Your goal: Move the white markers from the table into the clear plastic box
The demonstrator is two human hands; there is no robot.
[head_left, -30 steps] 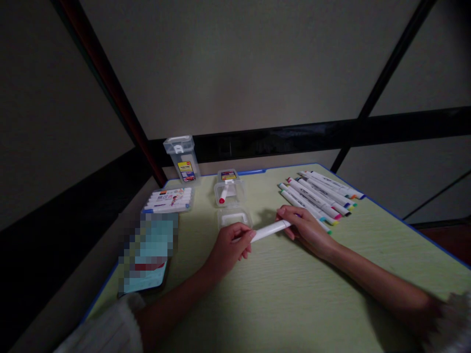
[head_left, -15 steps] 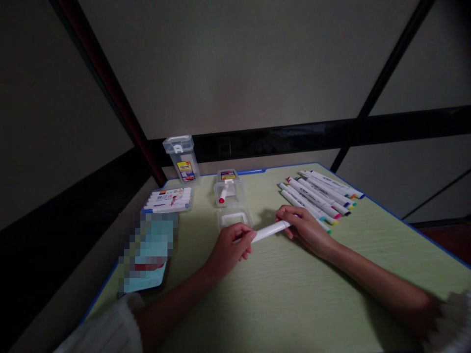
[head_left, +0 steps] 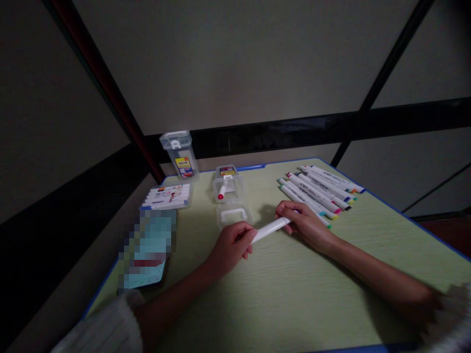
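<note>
A white marker (head_left: 271, 229) is held between my two hands above the table, slanting up to the right. My left hand (head_left: 232, 247) pinches its lower left end. Around the other end, where a bit of purple shows, the fingers of my right hand (head_left: 303, 223) are closed. Just behind my left hand lies the open lid (head_left: 233, 214) of a clear plastic box (head_left: 238, 192). A marker with a red end (head_left: 222, 190) rests in that box. Several white markers with coloured ends (head_left: 316, 191) lie side by side beyond my right hand.
At the back left stands a tall clear box (head_left: 186, 159), closed. In front of it lies a flat pack of white pens (head_left: 167, 197). A light-blue case (head_left: 150, 250), partly blurred out, is at the left edge of the green table (head_left: 265, 304). A wall rises behind.
The camera view has shifted slightly, so the table's front blue edge now shows. Both hands keep hold of the marker in nearly the same place.
</note>
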